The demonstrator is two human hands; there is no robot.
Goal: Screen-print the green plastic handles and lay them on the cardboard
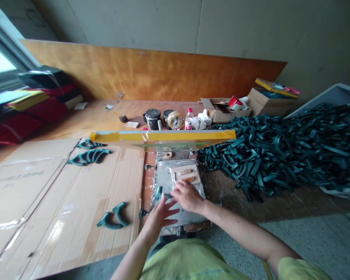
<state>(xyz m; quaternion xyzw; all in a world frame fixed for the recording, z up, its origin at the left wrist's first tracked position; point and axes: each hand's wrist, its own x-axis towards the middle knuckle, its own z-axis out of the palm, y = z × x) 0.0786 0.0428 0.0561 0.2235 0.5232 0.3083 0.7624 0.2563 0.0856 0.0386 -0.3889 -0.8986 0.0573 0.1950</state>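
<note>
My left hand (pixel 163 214) holds a curved dark green plastic piece (pixel 159 192) with the thumb against it and the other fingers spread. Close beside it, my right hand (pixel 188 196) has its fingertips pinched together near the piece's right end; what they grip is hidden. Both hands are above a grey work plate (pixel 163 175) with a plastic-covered pad on it. Small tan strips (pixel 189 179) lie on that pad, just beyond my right fingers. On the cardboard to the left rest two similar green pieces (pixel 113 218), with several more (pixel 89 156) lined up farther back.
A yellow-edged clear panel (pixel 163 136) stands across the plate's far side. To the right, a large heap of green pieces (pixel 262 155) spills from a grey bin (pixel 317 101). Black tubs (pixel 153 118), a tape roll (pixel 175 120), a bottle (pixel 188 119) and an open carton (pixel 221 114) stand behind.
</note>
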